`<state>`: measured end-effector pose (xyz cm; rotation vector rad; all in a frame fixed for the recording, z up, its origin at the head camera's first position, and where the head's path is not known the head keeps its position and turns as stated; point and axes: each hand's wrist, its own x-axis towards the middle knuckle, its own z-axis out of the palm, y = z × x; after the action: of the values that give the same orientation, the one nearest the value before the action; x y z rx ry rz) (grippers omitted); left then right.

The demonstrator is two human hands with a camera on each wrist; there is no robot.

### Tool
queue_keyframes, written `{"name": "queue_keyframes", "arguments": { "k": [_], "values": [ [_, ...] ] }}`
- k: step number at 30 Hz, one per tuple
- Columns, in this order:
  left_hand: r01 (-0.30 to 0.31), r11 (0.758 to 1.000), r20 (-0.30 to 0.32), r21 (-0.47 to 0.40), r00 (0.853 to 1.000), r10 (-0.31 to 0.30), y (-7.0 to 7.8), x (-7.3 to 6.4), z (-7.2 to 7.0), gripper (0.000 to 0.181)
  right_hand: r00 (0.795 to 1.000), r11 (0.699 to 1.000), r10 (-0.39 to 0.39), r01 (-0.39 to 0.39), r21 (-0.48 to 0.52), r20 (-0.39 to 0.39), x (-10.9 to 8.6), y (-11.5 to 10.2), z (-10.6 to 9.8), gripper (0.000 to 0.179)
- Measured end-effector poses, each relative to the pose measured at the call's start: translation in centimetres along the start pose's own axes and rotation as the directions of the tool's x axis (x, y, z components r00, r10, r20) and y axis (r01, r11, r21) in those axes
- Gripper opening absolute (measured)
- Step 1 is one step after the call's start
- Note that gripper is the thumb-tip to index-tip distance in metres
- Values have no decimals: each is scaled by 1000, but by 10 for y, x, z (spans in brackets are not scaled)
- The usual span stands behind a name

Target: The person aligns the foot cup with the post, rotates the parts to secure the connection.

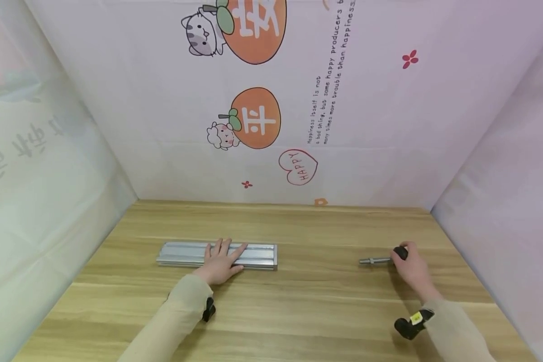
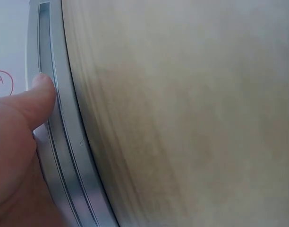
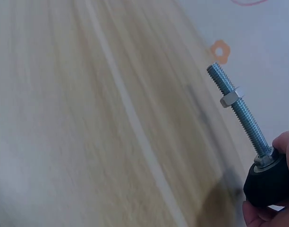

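Observation:
A silver slotted aluminium profile (image 1: 258, 255) lies lengthwise across the left half of the table. My left hand (image 1: 218, 265) rests on it with fingers spread over its upper face. In the left wrist view the thumb (image 2: 43, 97) lies along the profile's slotted side (image 2: 64, 137). My right hand (image 1: 413, 269) grips a levelling foot by its black round base (image 1: 400, 252), over at the right. Its threaded rod (image 3: 252, 126) points left, away from the fingers, and carries a hex nut (image 3: 232, 97) near the free end.
The wooden table (image 1: 307, 301) has a printed white cloth (image 1: 366, 166) rising behind it. Further cloth walls stand on the left (image 1: 72, 201) and right (image 1: 511, 201). Each wrist wears a black device, and the right one (image 1: 412, 324) bears a yellow label.

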<state>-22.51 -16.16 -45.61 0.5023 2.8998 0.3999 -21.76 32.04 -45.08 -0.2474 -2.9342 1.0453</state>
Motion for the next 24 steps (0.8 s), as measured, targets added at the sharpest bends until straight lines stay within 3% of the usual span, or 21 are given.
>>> {"name": "queue_keyframes", "arguments": {
  "k": [4, 15, 24],
  "values": [
    [5, 1000, -1, 21, 1000, -5, -1, 1, 4, 60, 999, 999, -2, 0, 43, 37, -6, -15, 4, 57],
    [6, 1000, -33, 17, 999, -5, 2, 2, 0, 60, 980, 977, -195, 197, 86, -30, -30, -63, 22, 44],
    [36, 999, -2, 25, 999, -36, 5, -1, 0, 61, 925, 924, -355, 369, 103, -136, -53, -78, 40, 35]
  ]
}}
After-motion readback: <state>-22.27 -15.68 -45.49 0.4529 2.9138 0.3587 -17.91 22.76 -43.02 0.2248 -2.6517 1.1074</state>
